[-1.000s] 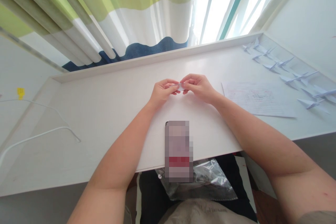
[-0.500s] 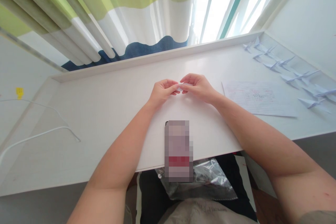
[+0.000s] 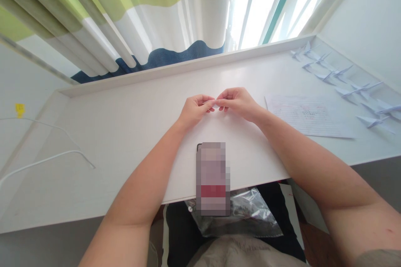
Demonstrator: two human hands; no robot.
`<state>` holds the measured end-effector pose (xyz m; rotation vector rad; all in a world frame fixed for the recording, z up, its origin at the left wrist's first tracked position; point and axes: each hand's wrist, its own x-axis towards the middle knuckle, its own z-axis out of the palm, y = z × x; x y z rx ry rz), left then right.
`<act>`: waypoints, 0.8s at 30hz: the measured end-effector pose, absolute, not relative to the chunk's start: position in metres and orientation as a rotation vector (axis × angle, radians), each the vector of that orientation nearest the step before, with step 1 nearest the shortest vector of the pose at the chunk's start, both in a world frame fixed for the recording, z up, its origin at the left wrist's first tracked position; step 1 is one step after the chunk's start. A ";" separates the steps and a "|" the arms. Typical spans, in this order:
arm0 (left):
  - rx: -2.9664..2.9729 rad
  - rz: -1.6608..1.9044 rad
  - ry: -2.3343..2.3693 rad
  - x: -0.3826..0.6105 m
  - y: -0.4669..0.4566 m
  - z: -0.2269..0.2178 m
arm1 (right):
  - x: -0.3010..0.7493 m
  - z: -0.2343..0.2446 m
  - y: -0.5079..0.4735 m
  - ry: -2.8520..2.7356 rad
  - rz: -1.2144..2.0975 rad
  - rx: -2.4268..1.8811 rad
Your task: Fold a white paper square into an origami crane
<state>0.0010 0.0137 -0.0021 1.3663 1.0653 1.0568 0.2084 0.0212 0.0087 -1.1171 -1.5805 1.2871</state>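
Note:
Over the middle of the desk my left hand [image 3: 194,110] and my right hand [image 3: 238,102] meet at the fingertips. Both are closed in a pinch on a small piece of white paper [image 3: 216,105], almost wholly covered by the fingers. Its exact shape cannot be made out. Nearer to me, a phone-like slab [image 3: 213,171], blurred by pixelation, reaches past the desk's front edge. To the right of my right hand lies a lined sheet of paper [image 3: 303,117] with writing on it. Several folded white paper cranes [image 3: 327,76] stand beyond that sheet.
The white desk [image 3: 125,133] has a raised rim along its back, below a green, white and blue curtain [image 3: 175,21]. A white cable [image 3: 46,159] lies at the left. Clear plastic wrapping [image 3: 257,212] rests on my lap below the desk edge.
My right hand's fingers have shifted slightly over the paper, and less of it shows. Both hands stay in the same place, and the camera view has moved a little.

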 end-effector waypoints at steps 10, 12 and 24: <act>1.228 1.123 1.065 -0.002 0.015 0.001 | 0.211 -0.001 0.023 -2.004 0.881 -0.881; 1.203 1.114 1.040 -0.002 0.013 0.003 | 0.213 -0.003 0.026 -2.016 0.817 -0.873; 1.091 1.091 0.903 -0.001 0.012 0.001 | 0.204 -0.002 0.023 -1.863 0.694 -0.926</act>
